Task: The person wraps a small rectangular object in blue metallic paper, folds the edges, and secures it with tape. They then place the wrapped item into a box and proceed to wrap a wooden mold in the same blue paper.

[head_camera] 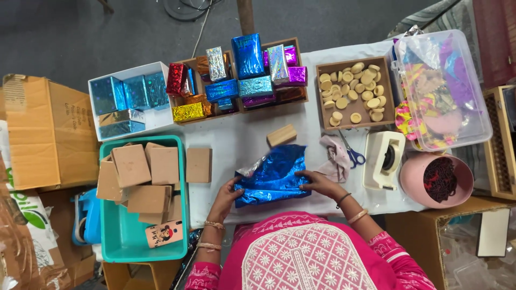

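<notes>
Both forearms reach forward over the white table (242, 145), elbows bent. The left hand (227, 194) and right hand (317, 182) pinch opposite edges of a blue foil sheet (273, 176) lying at the table's near edge, fingers curled closed on it. Left of the sheet, a teal tub (115, 236) holds brown blocks (144, 172). Beyond it, a wooden tray (321, 115) holds round discs (355, 88).

The single head view looked almost straight down from above the person onto the white worktop (242, 145), which filled the middle of the frame. It sat fairly high, taking in the teal bin (115, 236) left of the worktop and grey floor beyond its far edge.
</notes>
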